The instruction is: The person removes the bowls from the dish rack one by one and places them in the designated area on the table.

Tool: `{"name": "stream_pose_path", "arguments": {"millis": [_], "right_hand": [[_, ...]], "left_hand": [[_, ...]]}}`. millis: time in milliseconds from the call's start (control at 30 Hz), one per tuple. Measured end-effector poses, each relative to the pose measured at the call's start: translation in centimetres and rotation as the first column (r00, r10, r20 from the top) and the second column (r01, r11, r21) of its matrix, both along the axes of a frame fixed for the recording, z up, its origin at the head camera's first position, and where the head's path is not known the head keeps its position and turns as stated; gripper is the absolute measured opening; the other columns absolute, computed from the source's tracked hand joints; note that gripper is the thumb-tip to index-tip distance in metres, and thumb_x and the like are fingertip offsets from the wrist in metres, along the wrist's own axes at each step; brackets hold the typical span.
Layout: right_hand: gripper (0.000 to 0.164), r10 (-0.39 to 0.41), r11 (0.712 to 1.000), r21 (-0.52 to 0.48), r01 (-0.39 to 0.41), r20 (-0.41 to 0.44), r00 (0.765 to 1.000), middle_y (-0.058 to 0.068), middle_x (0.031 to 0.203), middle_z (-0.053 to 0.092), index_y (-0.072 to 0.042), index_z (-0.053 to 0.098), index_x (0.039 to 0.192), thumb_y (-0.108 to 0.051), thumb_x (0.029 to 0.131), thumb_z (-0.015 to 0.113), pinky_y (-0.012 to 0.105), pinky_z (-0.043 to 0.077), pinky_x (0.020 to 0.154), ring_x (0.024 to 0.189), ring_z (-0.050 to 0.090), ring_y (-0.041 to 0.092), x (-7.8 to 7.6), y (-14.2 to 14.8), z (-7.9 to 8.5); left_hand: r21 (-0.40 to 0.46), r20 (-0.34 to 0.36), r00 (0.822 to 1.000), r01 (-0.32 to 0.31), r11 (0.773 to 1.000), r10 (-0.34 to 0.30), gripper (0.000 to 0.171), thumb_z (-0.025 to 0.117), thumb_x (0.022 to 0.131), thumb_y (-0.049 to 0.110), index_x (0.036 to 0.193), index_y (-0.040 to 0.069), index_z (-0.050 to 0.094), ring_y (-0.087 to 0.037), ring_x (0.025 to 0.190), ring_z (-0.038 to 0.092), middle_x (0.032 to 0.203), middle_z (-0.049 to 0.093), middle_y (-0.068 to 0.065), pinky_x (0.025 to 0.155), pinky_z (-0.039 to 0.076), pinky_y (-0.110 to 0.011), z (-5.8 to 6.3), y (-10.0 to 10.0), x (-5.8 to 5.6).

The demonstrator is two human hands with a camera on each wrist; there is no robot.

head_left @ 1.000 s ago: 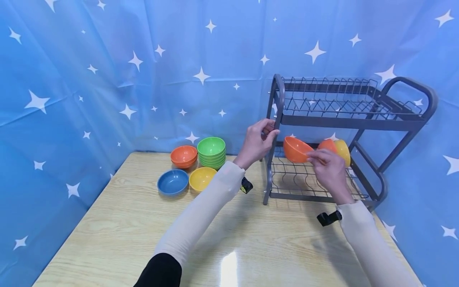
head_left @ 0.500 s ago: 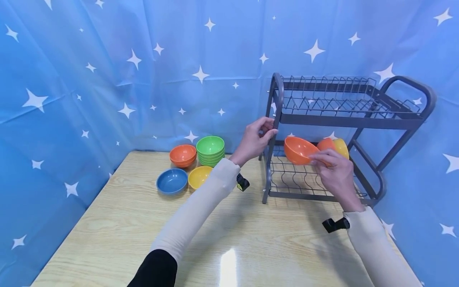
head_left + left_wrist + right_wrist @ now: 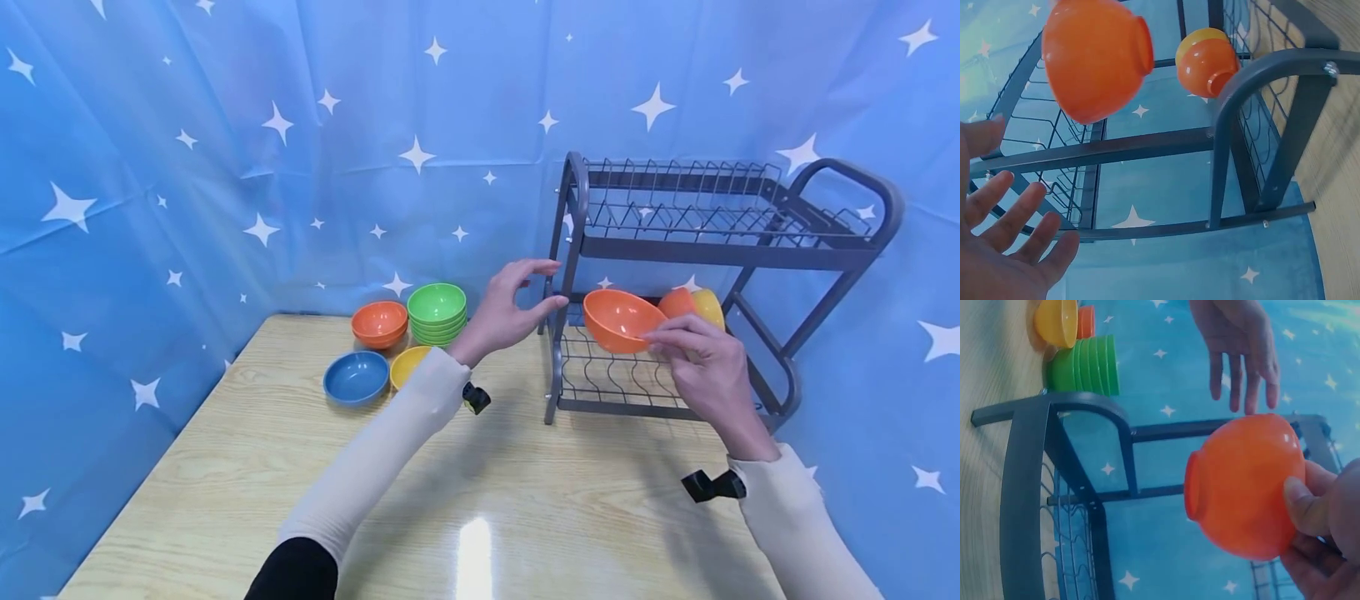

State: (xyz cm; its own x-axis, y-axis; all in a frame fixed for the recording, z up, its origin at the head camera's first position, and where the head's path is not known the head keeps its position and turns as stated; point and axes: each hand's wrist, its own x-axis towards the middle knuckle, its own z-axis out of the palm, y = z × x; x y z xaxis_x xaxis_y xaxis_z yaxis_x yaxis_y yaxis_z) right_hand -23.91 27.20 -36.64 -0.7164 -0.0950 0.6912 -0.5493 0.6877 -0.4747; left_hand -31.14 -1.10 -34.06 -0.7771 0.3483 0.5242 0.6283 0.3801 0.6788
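An orange bowl [image 3: 621,320] is pinched at its right rim by my right hand [image 3: 701,362], in front of the dish rack's lower tier. In the right wrist view the thumb presses on the outside of the bowl [image 3: 1241,487] and the fingers reach behind its rim. My left hand [image 3: 506,308] holds nothing; thumb and fingers are spread beside the left post of the dark grey dish rack [image 3: 720,253]. The left wrist view shows its fingers straight near the rack's frame. Behind the right hand, another orange bowl [image 3: 677,303] and a yellow bowl [image 3: 707,307] stand on edge in the lower tier.
Left on the wooden table [image 3: 225,467] are a stack of green bowls [image 3: 437,312], stacked orange bowls [image 3: 379,323], a blue bowl [image 3: 356,377] and a yellow bowl [image 3: 408,363], partly behind the left sleeve. A blue star-patterned curtain [image 3: 360,100] hangs behind.
My left hand has drawn left from the rack post, its thumb and fingers spreading. The right hand has come slightly nearer, tipping the orange bowl so more of its inside shows.
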Motion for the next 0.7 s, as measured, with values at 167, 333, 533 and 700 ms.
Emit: {"name": "stream_pose_path", "arguments": {"millis": [167, 333, 533, 700], "right_hand": [[0.021, 0.05, 0.998, 0.028, -0.05, -0.01, 0.999, 0.0, 0.096, 0.07, -0.006, 0.082, 0.093, 0.012, 0.087, 0.073, 0.007, 0.039, 0.088, 0.099, 0.052, -0.005, 0.9, -0.4, 0.6], [0.025, 0.119, 0.991, 0.062, -0.119, -0.01, 0.993, -0.002, 0.097, 0.07, -0.009, 0.082, 0.094, 0.012, 0.084, 0.075, 0.003, 0.041, 0.087, 0.099, 0.053, -0.003, 1.8, -1.1, 0.8], [0.031, 0.212, 0.975, 0.074, -0.209, -0.025, 0.977, -0.002, 0.097, 0.07, -0.01, 0.082, 0.091, 0.017, 0.079, 0.077, 0.003, 0.044, 0.092, 0.099, 0.057, 0.0, 2.6, -2.1, 1.2], [0.04, 0.277, 0.955, 0.116, -0.272, -0.035, 0.96, -0.002, 0.098, 0.071, -0.014, 0.083, 0.092, 0.022, 0.075, 0.077, 0.002, 0.045, 0.096, 0.099, 0.061, 0.006, 3.4, -3.2, 1.3]], "left_hand": [[-0.107, -0.047, 0.999, 0.019, 0.994, -0.025, 0.06, 0.075, 0.094, 0.042, 0.147, 0.024, 0.054, -0.016, 0.141, 0.044, 0.15, 0.055, 0.004, 0.118, 0.04, -0.049, -0.4, -1.0, 1.5], [-0.171, -0.134, 0.986, 0.073, 0.983, -0.096, 0.062, 0.079, 0.091, 0.037, 0.146, 0.021, 0.055, -0.017, 0.146, 0.04, 0.151, 0.054, 0.001, 0.121, 0.038, -0.048, -0.8, -2.0, 3.1], [-0.237, -0.267, 0.947, 0.117, 0.964, -0.18, 0.058, 0.08, 0.091, 0.033, 0.142, 0.014, 0.059, -0.018, 0.144, 0.042, 0.146, 0.058, -0.001, 0.122, 0.038, -0.04, -0.6, -2.9, 4.9], [-0.306, -0.342, 0.91, 0.126, 0.944, -0.233, 0.053, 0.077, 0.093, 0.03, 0.14, 0.013, 0.06, -0.018, 0.138, 0.046, 0.141, 0.061, -0.002, 0.113, 0.048, -0.028, -0.6, -3.4, 6.5]]}}
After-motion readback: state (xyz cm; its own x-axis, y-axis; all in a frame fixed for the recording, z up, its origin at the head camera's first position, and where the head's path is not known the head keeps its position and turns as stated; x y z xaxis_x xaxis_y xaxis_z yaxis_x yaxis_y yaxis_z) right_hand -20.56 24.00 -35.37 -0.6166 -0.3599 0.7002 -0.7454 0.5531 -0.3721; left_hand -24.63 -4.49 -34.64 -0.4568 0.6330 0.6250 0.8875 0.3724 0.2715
